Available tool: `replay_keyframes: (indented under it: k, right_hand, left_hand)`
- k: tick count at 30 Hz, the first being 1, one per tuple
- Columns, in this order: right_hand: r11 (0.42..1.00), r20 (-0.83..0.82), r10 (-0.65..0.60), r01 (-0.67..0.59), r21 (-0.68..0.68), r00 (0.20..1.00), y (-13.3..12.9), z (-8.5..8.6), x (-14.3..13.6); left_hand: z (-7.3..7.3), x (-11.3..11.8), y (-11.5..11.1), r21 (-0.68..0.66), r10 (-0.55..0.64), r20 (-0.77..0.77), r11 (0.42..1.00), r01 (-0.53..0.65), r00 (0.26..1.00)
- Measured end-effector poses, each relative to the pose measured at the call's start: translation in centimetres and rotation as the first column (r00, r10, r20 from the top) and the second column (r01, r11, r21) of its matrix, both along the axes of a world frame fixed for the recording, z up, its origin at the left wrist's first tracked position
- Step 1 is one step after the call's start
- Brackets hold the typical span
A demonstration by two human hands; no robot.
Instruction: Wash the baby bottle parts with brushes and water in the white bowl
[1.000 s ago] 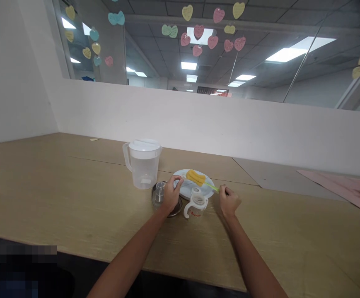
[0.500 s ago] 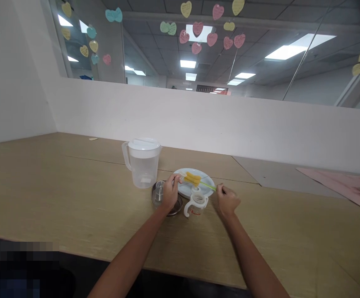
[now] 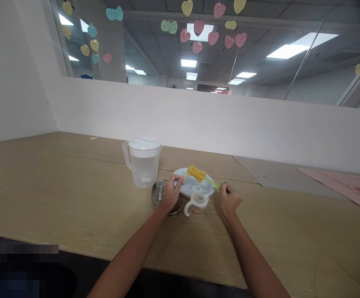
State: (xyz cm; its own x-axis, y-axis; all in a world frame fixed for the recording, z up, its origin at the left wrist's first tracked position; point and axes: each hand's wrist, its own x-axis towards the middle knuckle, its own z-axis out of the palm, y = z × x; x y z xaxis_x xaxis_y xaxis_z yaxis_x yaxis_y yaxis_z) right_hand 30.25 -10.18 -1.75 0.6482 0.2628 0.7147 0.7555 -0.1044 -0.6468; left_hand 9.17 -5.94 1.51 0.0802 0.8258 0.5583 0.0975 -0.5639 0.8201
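Observation:
My right hand (image 3: 231, 199) is closed around the green handle of a bottle brush (image 3: 196, 173), whose yellow sponge head points left above a pale plate (image 3: 211, 191). My left hand (image 3: 171, 192) pinches a small translucent piece (image 3: 184, 176), perhaps a bottle nipple; the fingers partly cover it. The sponge is just right of this piece, apart from it. Below the brush stands an open baby bottle (image 3: 195, 210) with a white handle and red print. A white ring (image 3: 195, 188) is by the plate's near edge, behind the bottle.
A lidded clear pitcher (image 3: 145, 167) of water stands to the left. Under my left hand lies a dark metal tray (image 3: 176, 209) with a clear dome cap (image 3: 160, 189) on it. Pink cloth (image 3: 338, 184) lies at the table's right. A white wall (image 3: 198, 120) rises behind.
The brush has moved up and right, its sponge coming away from the small translucent piece. My right hand has shifted slightly right; my left hand keeps nearly its place.

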Motion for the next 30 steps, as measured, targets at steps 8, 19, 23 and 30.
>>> replay_keyframes:
  k: [8, 19, 23, 30]
  right_hand:
    - [0.999, 0.213, -0.036, 0.038, -0.002, 0.976, 0.0, -0.1, -0.2]
    - [1.0, 0.262, -0.018, 0.02, -0.004, 0.965, 0.3, -0.7, 0.3]
    - [1.0, 0.249, -0.003, 0.01, -0.028, 0.968, 0.2, -0.7, 0.3]
    - [0.999, -0.008, 0.043, -0.042, 0.018, 0.999, -0.1, 0.1, -0.2]
  left_hand:
    - [-0.1, 0.1, 0.0, -0.02, 0.015, 0.034, 1.0, -0.014, 0.999]
    - [-0.8, 0.2, 0.8, -0.023, 0.158, -0.025, 0.987, -0.159, 0.987]
    - [-0.3, 0.1, 0.4, -0.009, 0.2, -0.048, 0.98, -0.201, 0.979]
    - [-0.4, 0.1, 0.6, -0.024, 0.226, -0.014, 0.974, -0.227, 0.974]
